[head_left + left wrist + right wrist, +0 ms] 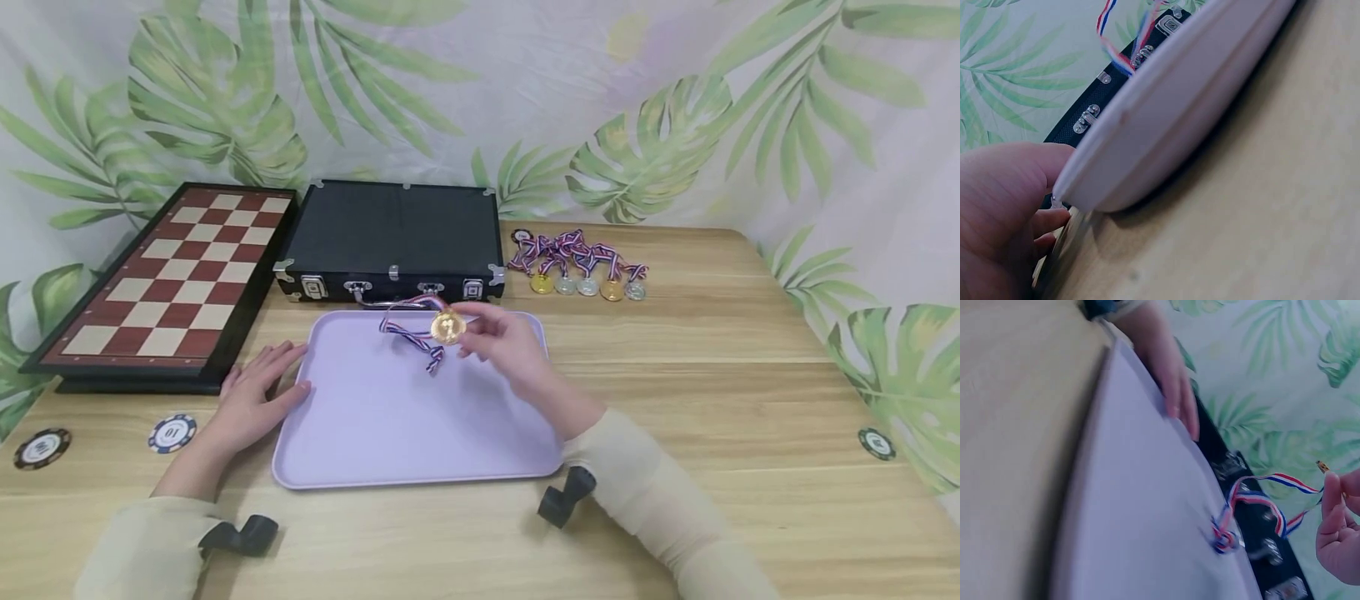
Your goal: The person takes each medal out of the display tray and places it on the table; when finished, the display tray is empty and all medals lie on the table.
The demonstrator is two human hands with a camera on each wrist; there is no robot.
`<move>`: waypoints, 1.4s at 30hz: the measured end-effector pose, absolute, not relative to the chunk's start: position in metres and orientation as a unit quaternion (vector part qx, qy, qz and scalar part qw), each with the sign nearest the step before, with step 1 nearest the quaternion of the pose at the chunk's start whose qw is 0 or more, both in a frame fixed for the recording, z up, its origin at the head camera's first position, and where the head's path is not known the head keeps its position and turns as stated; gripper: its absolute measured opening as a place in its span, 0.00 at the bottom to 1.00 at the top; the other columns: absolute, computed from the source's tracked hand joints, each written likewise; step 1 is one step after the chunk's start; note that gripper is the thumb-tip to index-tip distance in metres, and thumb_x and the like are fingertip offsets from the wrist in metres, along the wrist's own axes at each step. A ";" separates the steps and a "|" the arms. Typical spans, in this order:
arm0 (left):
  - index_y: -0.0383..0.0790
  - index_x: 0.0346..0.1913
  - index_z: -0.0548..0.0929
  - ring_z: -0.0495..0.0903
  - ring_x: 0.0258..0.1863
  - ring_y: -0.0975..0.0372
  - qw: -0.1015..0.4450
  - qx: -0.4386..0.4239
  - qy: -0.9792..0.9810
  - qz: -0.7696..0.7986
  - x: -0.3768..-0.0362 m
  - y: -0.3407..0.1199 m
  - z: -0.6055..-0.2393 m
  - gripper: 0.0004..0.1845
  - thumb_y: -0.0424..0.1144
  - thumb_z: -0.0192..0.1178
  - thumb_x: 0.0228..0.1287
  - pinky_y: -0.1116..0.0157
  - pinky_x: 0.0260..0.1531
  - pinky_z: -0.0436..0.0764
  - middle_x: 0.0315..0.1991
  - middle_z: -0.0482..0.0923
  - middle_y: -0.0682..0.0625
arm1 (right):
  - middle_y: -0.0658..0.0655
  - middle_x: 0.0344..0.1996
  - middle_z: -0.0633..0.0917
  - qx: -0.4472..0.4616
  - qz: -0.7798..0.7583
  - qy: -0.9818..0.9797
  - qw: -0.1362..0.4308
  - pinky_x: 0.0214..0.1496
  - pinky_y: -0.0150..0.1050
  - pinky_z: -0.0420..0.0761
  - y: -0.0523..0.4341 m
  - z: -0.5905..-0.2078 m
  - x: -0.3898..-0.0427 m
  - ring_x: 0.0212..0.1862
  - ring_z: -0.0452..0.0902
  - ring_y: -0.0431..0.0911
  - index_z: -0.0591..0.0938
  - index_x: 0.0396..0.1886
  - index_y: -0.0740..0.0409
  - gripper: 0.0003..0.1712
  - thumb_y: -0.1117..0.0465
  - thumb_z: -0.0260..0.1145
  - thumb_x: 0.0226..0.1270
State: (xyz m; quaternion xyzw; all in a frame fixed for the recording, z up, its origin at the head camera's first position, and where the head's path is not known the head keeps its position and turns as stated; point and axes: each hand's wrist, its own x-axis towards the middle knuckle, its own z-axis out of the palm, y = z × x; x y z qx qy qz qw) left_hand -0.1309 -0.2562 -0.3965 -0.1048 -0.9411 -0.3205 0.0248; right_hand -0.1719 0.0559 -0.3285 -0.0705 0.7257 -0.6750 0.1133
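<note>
My right hand (502,342) pinches a gold medal (447,327) by its edge, above the far part of a lilac tray (405,425). From the medal, a red, white and blue ribbon (408,335) loops left, and its knotted end hangs down over the tray. In the right wrist view the medal (1322,467) appears edge-on between thumb and fingers. At the tray's left rim, my left hand (255,396) rests with fingers extended. Its thumb lies over the rim, and the other fingers are outside it, partly hidden in the left wrist view.
Behind the tray stands a black case (397,229) with metal latches. A chessboard (180,275) lies at the left. Several medals (587,287) with ribbons lie at the back right. Poker chips (172,433) are on the wooden table (712,358), one (877,444) near its right edge.
</note>
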 end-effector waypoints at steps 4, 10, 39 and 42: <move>0.38 0.61 0.61 0.44 0.61 0.42 0.025 -0.105 -0.941 -0.321 -0.131 -0.257 -0.397 0.29 0.45 0.52 0.59 0.42 0.52 0.30 0.61 0.53 0.32 | 0.56 0.27 0.78 -0.079 -0.688 0.717 0.078 0.26 0.29 0.70 0.084 -0.317 -0.181 0.24 0.75 0.41 0.74 0.50 0.62 0.22 0.76 0.58 0.52; 0.37 0.61 0.62 0.44 0.61 0.42 0.027 -0.107 -0.939 -0.325 -0.131 -0.256 -0.397 0.28 0.45 0.52 0.59 0.42 0.52 0.30 0.60 0.53 0.32 | 0.54 0.22 0.76 -0.110 -0.736 0.667 0.021 0.27 0.27 0.72 0.124 -0.297 -0.193 0.24 0.73 0.41 0.73 0.49 0.68 0.22 0.80 0.55 0.51; 0.37 0.62 0.60 0.42 0.61 0.42 0.023 -0.107 -0.940 -0.324 -0.130 -0.256 -0.396 0.28 0.45 0.51 0.60 0.44 0.53 0.29 0.61 0.52 0.31 | 0.57 0.32 0.76 0.044 -0.806 0.587 -0.062 0.19 0.28 0.68 0.244 -0.197 -0.292 0.23 0.72 0.43 0.77 0.48 0.57 0.23 0.76 0.61 0.50; 0.37 0.62 0.61 0.43 0.61 0.41 0.024 -0.109 -0.939 -0.325 -0.130 -0.255 -0.395 0.28 0.44 0.51 0.60 0.44 0.53 0.29 0.61 0.52 0.31 | 0.56 0.38 0.75 0.077 -0.790 0.607 -0.046 0.22 0.27 0.68 0.257 -0.215 -0.301 0.27 0.70 0.41 0.74 0.52 0.54 0.24 0.72 0.60 0.54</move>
